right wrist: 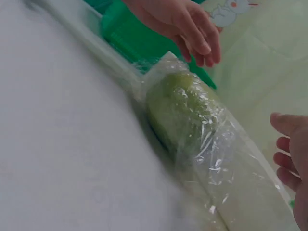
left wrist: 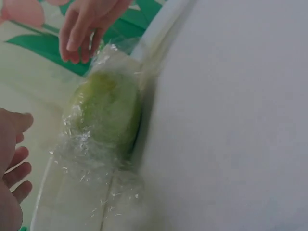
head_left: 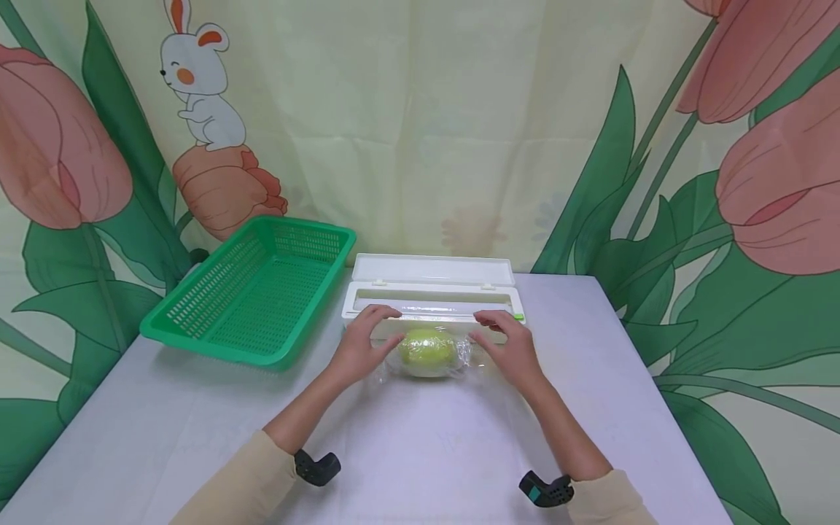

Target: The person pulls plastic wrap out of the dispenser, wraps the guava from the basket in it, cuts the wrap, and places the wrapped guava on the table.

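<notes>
A yellow-green fruit [head_left: 428, 351], its exact kind unclear, lies on the table wrapped in clear cling film [left wrist: 86, 149]. Loose film sticks out crinkled at both ends. Just behind it stands a white cling film dispenser box [head_left: 433, 290] with its lid raised and a roll inside. My left hand [head_left: 364, 346] hovers at the fruit's left end, fingers spread and loosely bent. On the other side my right hand [head_left: 513, 351] mirrors it, thumb apart from the fingers. Both wrist views show a gap between the hands and the wrapped fruit.
A green plastic basket [head_left: 302, 343] with slotted walls stands at the back left of the table. White cloth covers the table [head_left: 420, 452]. A printed curtain [head_left: 420, 131] with tulips and a rabbit hangs behind.
</notes>
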Motion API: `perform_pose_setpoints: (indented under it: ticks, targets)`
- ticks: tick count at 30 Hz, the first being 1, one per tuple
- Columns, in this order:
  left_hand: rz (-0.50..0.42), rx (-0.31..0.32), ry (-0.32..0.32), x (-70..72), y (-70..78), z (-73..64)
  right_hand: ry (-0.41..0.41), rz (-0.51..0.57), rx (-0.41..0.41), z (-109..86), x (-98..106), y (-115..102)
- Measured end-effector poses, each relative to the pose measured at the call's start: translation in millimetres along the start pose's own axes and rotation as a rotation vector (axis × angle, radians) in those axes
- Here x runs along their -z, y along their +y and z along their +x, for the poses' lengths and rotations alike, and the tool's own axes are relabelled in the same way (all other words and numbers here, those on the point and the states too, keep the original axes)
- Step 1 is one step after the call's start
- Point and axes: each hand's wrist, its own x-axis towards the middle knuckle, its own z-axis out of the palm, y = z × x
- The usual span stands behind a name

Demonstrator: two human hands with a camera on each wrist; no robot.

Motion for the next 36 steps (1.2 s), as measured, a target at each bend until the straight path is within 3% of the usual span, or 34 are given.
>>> perform_pose_setpoints:
  ticks: [4,7,11,18,22,29,36]
  targets:
    - [0.011,-0.016,0.117,8.2,-5.7,2.7,0.108,-0.033,-0.006,1.4,11.4,6.9]
    - [0.007,0.012,0.149,12.5,-10.5,3.4,0.169,-0.049,-0.009,1.8,17.6,12.4]
    - [0.004,0.067,0.147,16.2,-15.3,3.5,0.207,-0.057,-0.028,1.7,23.1,18.6]
    - [0.039,0.091,0.156,18.1,-22.2,3.4,0.229,-0.104,-0.109,1.8,28.8,25.1]
    - [0.033,0.135,0.133,18.3,-27.6,3.3,0.24,-0.102,-0.138,2.7,29.9,30.2]
    - [0.039,0.183,0.111,19.2,-36.7,4.0,0.193,-0.108,-0.198,4.9,30.4,34.0]
    - [0.014,0.248,0.114,19.7,-36.2,4.6,0.164,-0.119,-0.239,6.7,27.8,35.7]
